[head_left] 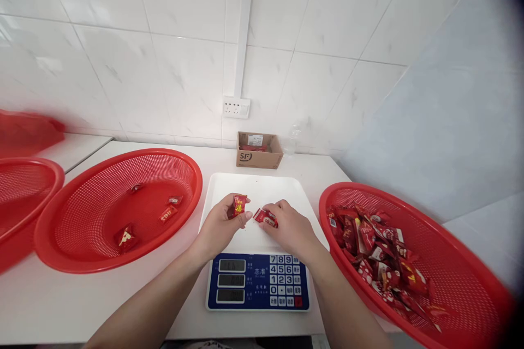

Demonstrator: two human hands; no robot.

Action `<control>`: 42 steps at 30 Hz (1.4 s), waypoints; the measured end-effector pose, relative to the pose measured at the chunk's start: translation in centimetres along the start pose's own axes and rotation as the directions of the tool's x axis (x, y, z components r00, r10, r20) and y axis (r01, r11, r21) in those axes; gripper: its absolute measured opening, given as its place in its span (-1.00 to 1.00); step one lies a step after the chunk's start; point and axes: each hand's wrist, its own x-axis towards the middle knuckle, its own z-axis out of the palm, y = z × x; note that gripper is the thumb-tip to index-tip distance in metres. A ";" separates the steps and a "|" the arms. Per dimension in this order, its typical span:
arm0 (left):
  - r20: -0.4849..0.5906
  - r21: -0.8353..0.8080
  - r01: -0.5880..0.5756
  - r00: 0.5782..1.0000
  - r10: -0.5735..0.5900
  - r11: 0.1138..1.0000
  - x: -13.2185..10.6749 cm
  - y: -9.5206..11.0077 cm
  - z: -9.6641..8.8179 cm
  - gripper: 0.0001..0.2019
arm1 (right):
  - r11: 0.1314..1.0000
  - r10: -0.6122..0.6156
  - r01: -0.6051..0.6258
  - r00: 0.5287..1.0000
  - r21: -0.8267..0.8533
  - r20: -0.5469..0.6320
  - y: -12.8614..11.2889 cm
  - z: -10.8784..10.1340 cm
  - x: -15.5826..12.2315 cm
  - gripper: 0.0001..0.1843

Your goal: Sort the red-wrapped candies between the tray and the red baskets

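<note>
My left hand (221, 226) is closed on a red snack packet (239, 205), held just above the white pan of an electronic scale (257, 188). Beside it, my right hand (289, 229) pinches one or two more red packets (265, 217) at the pan's surface. The scale's blue keypad and displays (257, 282) face me. A red mesh basket (462, 278) on my right holds several red packets (376, 253). The red mesh basket (118, 166) on my left holds a few scattered packets (167, 214).
A small open cardboard box (259, 150) stands at the wall behind the scale, with a clear plastic bottle (291, 139) next to it. A wall socket (236, 107) sits above. Another red basket (24, 185) lies at the far left edge.
</note>
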 end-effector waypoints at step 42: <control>-0.481 0.807 0.420 0.876 0.049 0.415 -1.3 2.8 -10.3 -0.38 | 0.025 0.132 -0.016 0.991 1.000 0.012 2.2 0.5 0.5 -0.63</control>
